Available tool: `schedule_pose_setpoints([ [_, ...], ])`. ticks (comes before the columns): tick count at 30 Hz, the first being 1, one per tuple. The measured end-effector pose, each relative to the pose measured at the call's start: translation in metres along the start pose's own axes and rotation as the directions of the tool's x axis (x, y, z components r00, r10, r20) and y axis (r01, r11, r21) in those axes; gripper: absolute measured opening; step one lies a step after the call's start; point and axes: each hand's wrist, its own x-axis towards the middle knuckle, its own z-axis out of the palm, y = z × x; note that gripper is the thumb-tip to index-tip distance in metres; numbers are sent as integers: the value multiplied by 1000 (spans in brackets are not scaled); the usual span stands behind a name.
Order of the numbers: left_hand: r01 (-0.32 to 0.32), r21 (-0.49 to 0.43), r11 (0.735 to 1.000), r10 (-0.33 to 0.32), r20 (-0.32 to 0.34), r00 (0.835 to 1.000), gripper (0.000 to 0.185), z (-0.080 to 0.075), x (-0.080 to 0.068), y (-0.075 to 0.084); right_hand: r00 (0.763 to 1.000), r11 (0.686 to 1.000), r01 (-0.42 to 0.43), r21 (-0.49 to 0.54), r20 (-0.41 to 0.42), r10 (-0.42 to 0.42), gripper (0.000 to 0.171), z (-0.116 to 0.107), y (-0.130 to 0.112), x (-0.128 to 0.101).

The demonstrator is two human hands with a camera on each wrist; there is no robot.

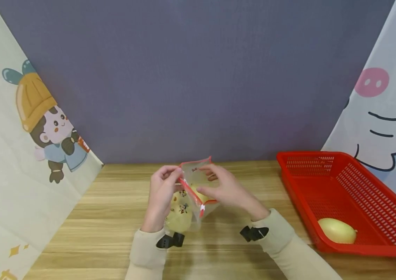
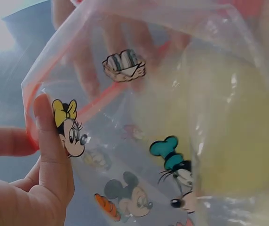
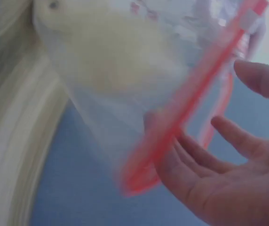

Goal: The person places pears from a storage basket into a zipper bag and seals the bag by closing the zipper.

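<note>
A clear zip bag (image 1: 184,208) with red edging and cartoon prints hangs between the two hands, its mouth spread apart. Inside are pale yellow fruits (image 2: 240,127), blurred through the plastic. My left hand (image 1: 161,194) pinches the bag's red edge between thumb and fingers, with the thumb flat against the printed side in the left wrist view. My right hand (image 1: 227,188) is at the opposite side of the mouth, fingers spread and loosely bent. In the right wrist view some of its fingertips reach behind the red edge, while the thumb stays apart, and nothing is gripped.
A red plastic basket (image 1: 299,202) with slotted walls stands on the right, holding one pale yellow oval fruit (image 1: 337,231). Under the hands lies a wood-grain table (image 1: 107,233). A grey-blue panel (image 1: 198,77) rises behind it, with cartoon-printed sheets at both sides.
</note>
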Motion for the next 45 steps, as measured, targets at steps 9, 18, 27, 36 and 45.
schedule_pose_setpoints([
  [9,-7,5,1000,7,-20,1000,12,1,1,-2,995,996,59,-69,87,-53,39,-24,-11,-8],
  [18,-8,18,1000,8,-5,1000,11,1,2,-2,980,963,88,-256,195,-37,39,-53,-26,-10],
  [27,13,28,1000,-13,-2,1000,12,0,1,-2,981,909,62,-411,193,20,48,-71,-26,-23],
  [36,29,17,999,-29,7,1000,13,-1,1,-1,983,849,-23,-527,143,116,85,-87,-21,-45],
  [45,27,30,999,-27,11,1000,14,-1,1,-2,977,830,-119,-545,84,195,93,-107,-6,-70],
])
